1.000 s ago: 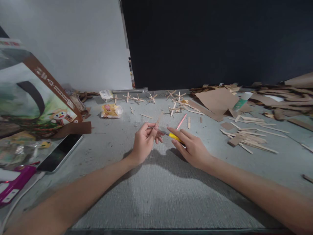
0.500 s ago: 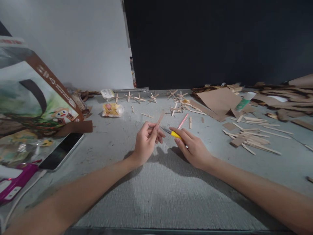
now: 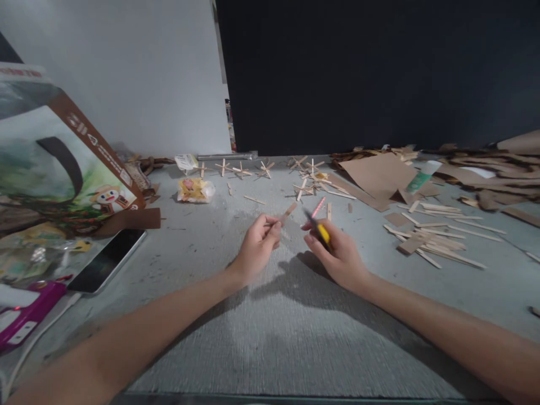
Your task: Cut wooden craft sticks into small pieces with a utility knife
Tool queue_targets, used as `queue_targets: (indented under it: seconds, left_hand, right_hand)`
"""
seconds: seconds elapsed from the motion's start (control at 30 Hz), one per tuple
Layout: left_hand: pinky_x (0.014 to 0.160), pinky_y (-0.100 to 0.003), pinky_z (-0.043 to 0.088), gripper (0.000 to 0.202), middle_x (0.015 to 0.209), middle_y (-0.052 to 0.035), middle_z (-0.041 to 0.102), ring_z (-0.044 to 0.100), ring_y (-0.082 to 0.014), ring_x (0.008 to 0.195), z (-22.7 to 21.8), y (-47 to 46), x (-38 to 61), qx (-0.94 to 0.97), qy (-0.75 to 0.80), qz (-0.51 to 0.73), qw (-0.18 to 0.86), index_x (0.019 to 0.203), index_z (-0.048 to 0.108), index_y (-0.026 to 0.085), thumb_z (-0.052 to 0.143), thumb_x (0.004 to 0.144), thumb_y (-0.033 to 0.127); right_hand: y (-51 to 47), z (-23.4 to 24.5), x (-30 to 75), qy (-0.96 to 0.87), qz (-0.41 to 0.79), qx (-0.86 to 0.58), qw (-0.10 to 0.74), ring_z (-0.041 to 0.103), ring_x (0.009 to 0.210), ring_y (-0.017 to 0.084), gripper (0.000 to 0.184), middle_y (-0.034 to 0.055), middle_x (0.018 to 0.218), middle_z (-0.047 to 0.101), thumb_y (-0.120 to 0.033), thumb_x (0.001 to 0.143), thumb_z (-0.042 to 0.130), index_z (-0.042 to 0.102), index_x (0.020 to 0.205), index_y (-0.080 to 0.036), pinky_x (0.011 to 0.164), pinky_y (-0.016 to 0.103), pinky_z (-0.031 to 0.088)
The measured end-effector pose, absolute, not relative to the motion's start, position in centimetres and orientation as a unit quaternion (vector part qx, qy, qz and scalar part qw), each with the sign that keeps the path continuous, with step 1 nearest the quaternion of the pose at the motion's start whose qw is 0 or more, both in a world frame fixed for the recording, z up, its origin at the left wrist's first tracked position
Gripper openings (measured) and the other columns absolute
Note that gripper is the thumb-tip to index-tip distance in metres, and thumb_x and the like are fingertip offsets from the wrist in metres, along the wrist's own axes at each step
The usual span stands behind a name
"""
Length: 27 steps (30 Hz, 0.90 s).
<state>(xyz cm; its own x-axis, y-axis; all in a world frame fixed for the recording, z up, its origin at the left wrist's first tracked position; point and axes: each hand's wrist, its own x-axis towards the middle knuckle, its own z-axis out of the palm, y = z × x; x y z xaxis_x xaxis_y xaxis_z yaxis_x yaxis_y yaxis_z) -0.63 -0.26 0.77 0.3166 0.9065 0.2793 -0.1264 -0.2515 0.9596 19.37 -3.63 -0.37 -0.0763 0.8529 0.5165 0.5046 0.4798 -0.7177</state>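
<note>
My left hand [image 3: 257, 247] is closed in a pinch on a short flat wooden stick [image 3: 288, 212] that points up and to the right. Just to its right, my right hand [image 3: 337, 253] is wrapped round a yellow utility knife [image 3: 320, 229], its dark blade end raised and pointing up-left, a little apart from the stick. Both hands hover low over the grey table [image 3: 270, 332] near its middle.
Star-shaped stick pieces [image 3: 265, 168] and loose sticks lie behind the hands. A pink striped stick [image 3: 318, 206], brown cardboard sheets [image 3: 379, 174], a green glue tube [image 3: 422, 175] and a stick pile [image 3: 434, 242] lie right. A printed box [image 3: 63, 163], phone [image 3: 107, 260] and snack packet [image 3: 194, 190] lie left.
My right hand has lifted the knife away from the stick and tipped its blade upward. My left hand has turned the stick lower and to the right.
</note>
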Motion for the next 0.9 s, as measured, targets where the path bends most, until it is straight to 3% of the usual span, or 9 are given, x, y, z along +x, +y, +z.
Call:
queue_targets:
  seconds: [0.13,0.27,0.33,0.43,0.57,0.7,0.8,0.9]
  left_hand:
    - [0.054,-0.027,0.029,0.041,0.063,0.0065,0.045,0.038,-0.0117,0.055,0.5,-0.6,-0.7,0.655,0.328,0.414,0.541,0.089,0.053,0.023,0.065,0.096,0.062]
    - [0.054,-0.027,0.026,0.040,0.064,0.0054,0.044,0.037,-0.0121,0.057,0.5,-1.0,-0.6,0.674,0.329,0.398,0.528,0.087,0.055,0.023,0.066,0.096,0.060]
    - [0.054,-0.027,0.027,0.043,0.063,0.0055,0.040,0.035,-0.0120,0.056,0.6,-0.9,-0.4,0.646,0.319,0.395,0.570,0.086,0.059,0.022,0.065,0.096,0.063]
    - [0.053,-0.027,0.029,0.049,0.063,0.0059,0.034,0.032,-0.0107,0.054,0.6,-0.5,-0.2,0.568,0.297,0.372,0.672,0.083,0.065,0.018,0.065,0.095,0.066]
    - [0.054,-0.025,0.029,0.041,0.065,0.0058,0.038,0.036,-0.0090,0.055,0.7,-0.2,-0.3,0.498,0.274,0.331,0.753,0.082,0.063,0.017,0.082,0.087,0.053]
    - [0.055,-0.024,0.030,0.037,0.066,0.0057,0.042,0.039,-0.0082,0.056,0.6,0.0,-0.6,0.474,0.256,0.329,0.776,0.083,0.059,0.016,0.083,0.088,0.043]
    - [0.055,-0.024,0.030,0.030,0.067,0.0051,0.045,0.039,-0.0079,0.055,0.4,0.3,-0.7,0.476,0.242,0.344,0.773,0.086,0.060,0.016,0.081,0.089,0.037]
    - [0.056,-0.024,0.030,0.027,0.069,0.0042,0.048,0.040,-0.0083,0.057,0.2,0.8,-0.9,0.470,0.232,0.353,0.775,0.090,0.061,0.016,0.083,0.086,0.031]
  right_hand:
    - [-2.7,-0.1,19.3,-0.608,0.280,-0.495,0.554,0.041,0.056,0.014,0.037,-0.0050,0.064,0.046,-0.060,0.094,0.068,0.065,0.090,-0.024,0.056,0.029,0.035]
    - [-2.2,0.3,19.3,-0.597,0.308,-0.498,0.548,0.038,0.054,0.013,0.044,-0.0048,0.059,0.043,-0.063,0.090,0.069,0.062,0.076,-0.023,0.054,0.030,0.031]
    - [-2.4,0.6,19.4,-0.607,0.294,-0.490,0.552,0.038,0.055,0.014,0.043,-0.0043,0.060,0.043,-0.062,0.090,0.069,0.063,0.075,-0.022,0.055,0.030,0.031]
    - [-2.6,0.7,19.5,-0.625,0.260,-0.476,0.561,0.038,0.057,0.014,0.040,-0.0040,0.063,0.043,-0.060,0.092,0.069,0.065,0.079,-0.022,0.056,0.030,0.032]
    - [-2.1,-0.1,20.4,-0.672,0.215,-0.454,0.544,0.046,0.060,0.016,0.036,-0.0027,0.068,0.051,-0.058,0.100,0.062,0.066,0.091,-0.023,0.060,0.029,0.039]
    - [-1.1,-1.3,22.1,-0.778,0.125,-0.386,0.480,0.061,0.073,0.019,0.037,0.0041,0.091,0.067,-0.055,0.108,0.051,0.062,0.122,-0.023,0.068,0.030,0.048]
    - [-0.4,-1.6,23.1,-0.851,0.070,-0.316,0.414,0.065,0.084,0.023,0.039,0.0096,0.101,0.069,-0.051,0.113,0.039,0.063,0.127,-0.023,0.075,0.034,0.052]
    - [0.0,-1.6,23.5,-0.878,0.044,-0.288,0.381,0.067,0.091,0.025,0.034,0.0121,0.106,0.069,-0.042,0.114,0.041,0.064,0.130,-0.022,0.079,0.036,0.055]
